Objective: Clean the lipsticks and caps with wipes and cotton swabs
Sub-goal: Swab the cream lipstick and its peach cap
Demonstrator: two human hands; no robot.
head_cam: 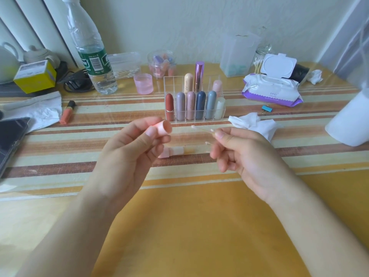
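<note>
Pink plastic marks the lipstick cap (164, 127), which the left hand (129, 152) pinches between thumb and curled fingers above the table (199, 226), the cap's open mouth turned to the right. The right hand (239, 154) pinches a cotton swab (201, 129) between thumb and forefinger, with the stick pointing left and its white tip near the cap's mouth but not touching it. A second white swab tip (207, 143) shows just below, beside the right fingers; I cannot tell whether the hand holds it. On the striped tablecloth between and beneath the two hands lies the uncapped lipstick (174, 151) on its side, pale pink base to the left. Just behind the hands stands a clear acrylic organizer (171, 84) with capped lipsticks upright in its compartments: a front row of red, mauve, pink, navy, grey-blue and white, and behind them a cream one, a tall metallic pink one and a pale pink one. A crumpled wipe (253, 122) lies to the right of the organizer, near the right hand. Farther back on the right sits a purple-edged wipes pack (271, 88) with its lid flipped up, a blue binder clip (267, 109) in front of it and a glass jar of cotton swabs (260, 56) behind it. To the left are a water bottle (89, 56), a pink cup (143, 83), an orange lip gloss tube (67, 112) lying flat, and a dark phone (10, 138) at the edge.
</note>
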